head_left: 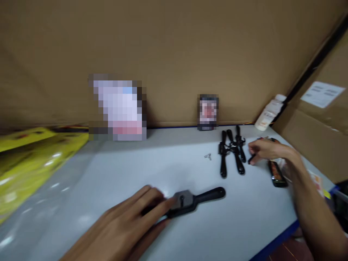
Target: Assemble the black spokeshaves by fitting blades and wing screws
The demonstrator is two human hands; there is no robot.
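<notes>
A black spokeshave-like tool (195, 200) with a handle pointing right lies on the pale table (114, 181) near the front. My left hand (136, 217) rests on its left end, fingers curled round it. Farther back right, several similar black tools (231, 154) lie side by side. My right hand (265, 150) is just right of them, fingers curled, pinching a small dark part (251, 159) I cannot make out. A small metal wing screw (208, 156) lies loose on the table left of the tools.
Cardboard walls (174, 54) close off the back and right. A white bottle (269, 112) leans in the back right corner. A dark flat object (277, 174) lies under my right wrist. Yellow plastic packaging (29, 156) covers the left side. The table's blue edge (282, 235) runs at the front right.
</notes>
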